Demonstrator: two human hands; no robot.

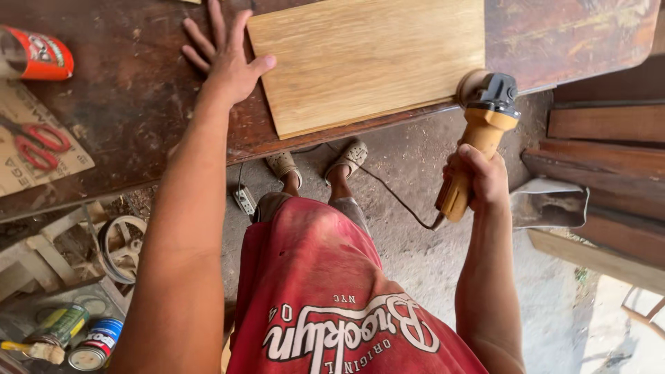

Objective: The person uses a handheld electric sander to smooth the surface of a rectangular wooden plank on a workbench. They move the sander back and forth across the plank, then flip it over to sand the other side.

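Two hands share one job across a dark, worn bench (138,97). Going left to right: at the far left edge a red can (38,54) lies on its side, its label a band of white lettering on red. Below it, a flat piece of brown cardboard (41,149) with dark print carries red-handled scissors (34,144), parked out of the way of the work. Under the bench, lower left, stand two tins, one green (61,324) and one blue (97,343), with a brush (31,350) beside them and a pulley wheel (121,246) just above.

Next comes the left hand (225,59), flat on the bench with fingers spread wide and nothing held; its thumb touches the left edge of the pale board (367,59). Pressed there, it seems to brace the board against sliding. The board lies on the bench with its near edge hanging over the bench rim, probably so that this edge can be reached from the side.

On the floor below, a white socket block (244,199) and a dark cable (388,190) run towards the tool. The right hand (478,181) is wrapped tight round the yellow handle of a grinder (485,125), fingers closed all the way. Its disc end meets the board's near right corner, held level with the edge. Farther right, dark planks (609,159) are stacked, with a metal scoop (551,204) just below them.
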